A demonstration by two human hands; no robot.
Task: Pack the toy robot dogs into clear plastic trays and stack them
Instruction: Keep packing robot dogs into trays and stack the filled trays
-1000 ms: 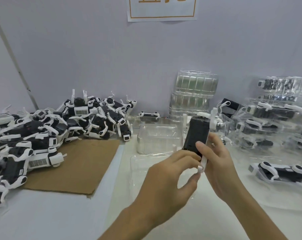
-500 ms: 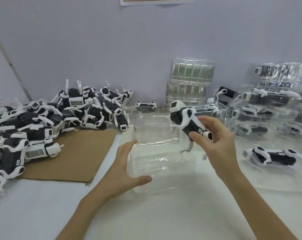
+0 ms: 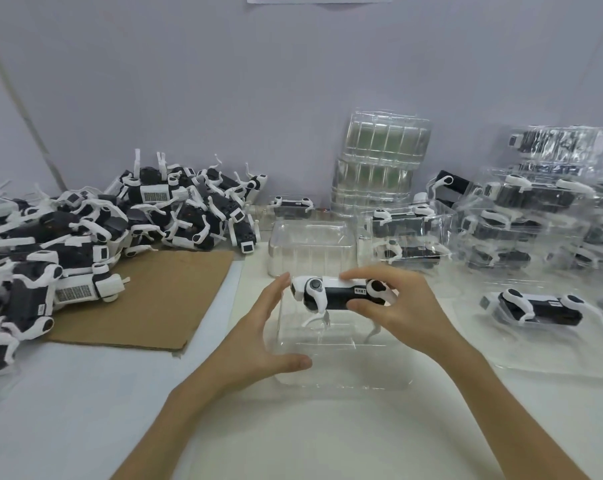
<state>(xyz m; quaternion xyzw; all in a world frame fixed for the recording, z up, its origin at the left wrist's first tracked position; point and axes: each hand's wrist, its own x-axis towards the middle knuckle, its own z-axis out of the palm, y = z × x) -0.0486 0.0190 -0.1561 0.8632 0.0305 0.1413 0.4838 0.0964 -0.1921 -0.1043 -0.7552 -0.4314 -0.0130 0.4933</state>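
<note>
Lowering a toy robot dog (image 3: 338, 295) toward the clear plastic tray (image 3: 341, 355) at the centre of the frame, the person's right hand (image 3: 400, 306) pinches it along the body, thumb on the near side and fingers over the white back. The dog is level, head toward the left, its thin white legs hanging into the tray's open top. The left hand (image 3: 258, 327) is spread, palm against the tray's left wall, thumb along the near edge, steadying it on the white worktop (image 3: 310, 434).

The likely trouble lies in the legs: they look thin and splayed, so one could catch on the tray rim or on a moulded ridge inside, leaving the dog cocked instead of seated. The tray looks light and flimsy, so a push off centre might tip or slide it if the left hand eases away. A badly seated dog would then spoil the stacking.

Loose dogs lie in a heap (image 3: 113, 230) at the left beside a cardboard sheet (image 3: 154, 306); the filled trays (image 3: 521, 216) stand stacked at the right, empty trays (image 3: 379, 161) against the wall.
</note>
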